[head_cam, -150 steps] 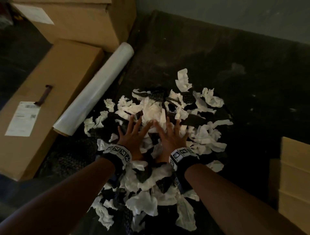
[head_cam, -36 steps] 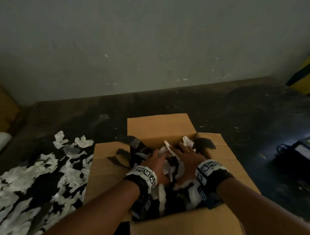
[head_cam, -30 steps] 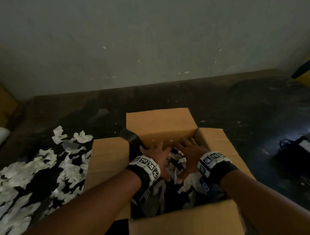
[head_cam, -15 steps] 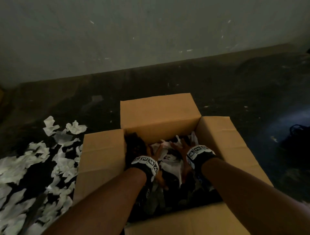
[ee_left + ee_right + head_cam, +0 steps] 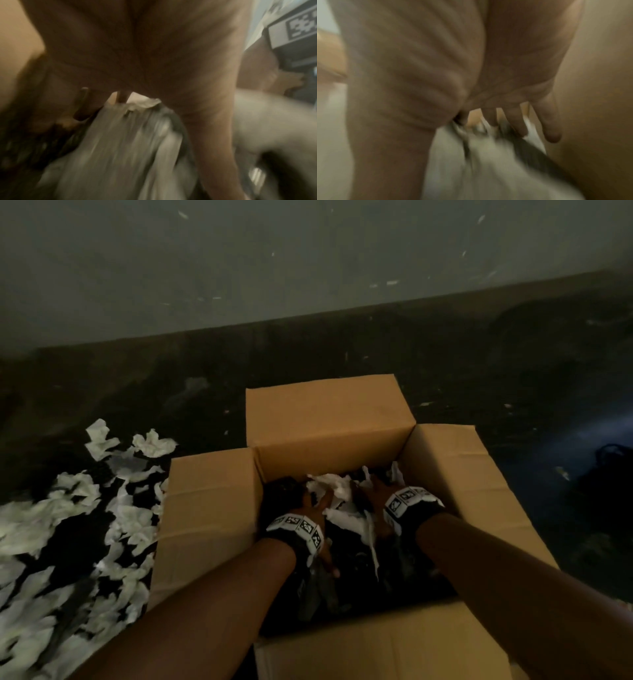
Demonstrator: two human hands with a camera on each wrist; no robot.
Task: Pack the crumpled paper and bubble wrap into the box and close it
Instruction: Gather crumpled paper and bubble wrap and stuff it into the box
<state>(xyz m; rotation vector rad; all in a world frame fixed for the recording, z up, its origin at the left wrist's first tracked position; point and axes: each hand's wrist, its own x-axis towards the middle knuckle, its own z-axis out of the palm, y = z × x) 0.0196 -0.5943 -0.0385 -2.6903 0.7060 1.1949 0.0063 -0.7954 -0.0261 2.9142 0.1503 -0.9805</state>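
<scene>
Paper (image 5: 337,489) and dark bubble wrap (image 5: 346,577) partly fill the box (image 5: 205,508), pressed down by the left hand (image 5: 308,508) and right hand (image 5: 375,498), grips spread flat. More paper scraps (image 5: 68,525) remain on the floor; flaps stand unclosed.

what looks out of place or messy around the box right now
A large scatter of crumpled paper lies on the floor left of the box, unpacked. Both hands, left hand and right hand, press filling inside. All four flaps stand open. Nothing looks damaged.
</scene>
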